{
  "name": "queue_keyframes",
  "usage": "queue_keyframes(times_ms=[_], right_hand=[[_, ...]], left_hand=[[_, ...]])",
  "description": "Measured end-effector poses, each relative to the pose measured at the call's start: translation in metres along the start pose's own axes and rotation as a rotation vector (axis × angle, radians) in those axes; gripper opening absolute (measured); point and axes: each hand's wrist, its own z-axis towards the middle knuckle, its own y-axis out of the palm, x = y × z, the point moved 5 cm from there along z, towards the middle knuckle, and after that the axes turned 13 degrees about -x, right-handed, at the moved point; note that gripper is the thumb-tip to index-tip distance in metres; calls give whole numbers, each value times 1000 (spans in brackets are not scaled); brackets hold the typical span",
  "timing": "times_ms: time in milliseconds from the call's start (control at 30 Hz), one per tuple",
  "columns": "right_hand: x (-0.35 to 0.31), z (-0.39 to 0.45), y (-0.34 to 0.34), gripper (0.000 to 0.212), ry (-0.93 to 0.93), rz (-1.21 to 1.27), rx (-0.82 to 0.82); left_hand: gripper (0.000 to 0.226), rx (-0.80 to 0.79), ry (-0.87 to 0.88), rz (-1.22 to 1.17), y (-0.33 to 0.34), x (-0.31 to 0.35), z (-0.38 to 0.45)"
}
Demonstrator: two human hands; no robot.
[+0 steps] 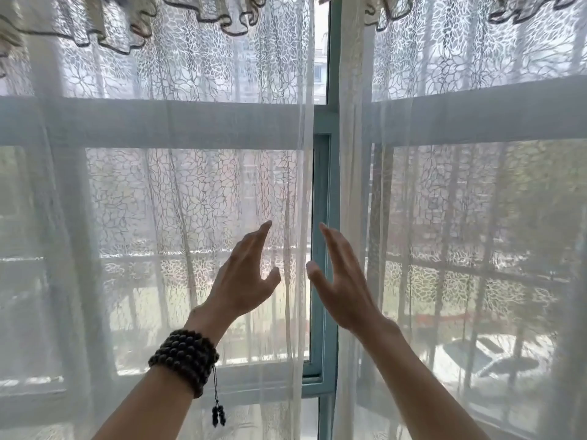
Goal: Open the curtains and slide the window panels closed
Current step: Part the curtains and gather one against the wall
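Note:
Two sheer white curtains with a leaf pattern hang over a teal-framed window. The left curtain (178, 198) and the right curtain (460, 192) nearly meet, leaving a narrow gap where the teal window frame (330, 173) shows. My left hand (247, 274), with a dark bead bracelet on its wrist, is raised in front of the left curtain's inner edge, fingers apart, holding nothing. My right hand (340, 281) is raised beside the right curtain's inner edge, also spread and empty. Whether either hand touches the fabric is unclear. The window panels are mostly veiled by the curtains.
A ruffled valance (127, 30) with a dark hem runs along the top. Through the fabric, horizontal frame bars (158, 122), outside railings, trees and buildings show faintly. The lower sill (313, 385) is visible in the gap.

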Motion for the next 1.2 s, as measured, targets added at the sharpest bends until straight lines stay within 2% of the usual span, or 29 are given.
queue_keyframes(times_ms=[400, 633, 900, 1200], right_hand=[[85, 164, 18, 84, -127, 54, 35], [100, 257, 34, 101, -141, 153, 81], [86, 309, 82, 111, -203, 396, -30], [36, 339, 138, 109, -325, 503, -67]], left_hand=[[109, 60, -158, 188, 30, -98, 116], [129, 139, -232, 449, 23, -133, 171], [130, 282, -411, 706, -14, -173, 167], [128, 569, -581, 747, -87, -200, 117]])
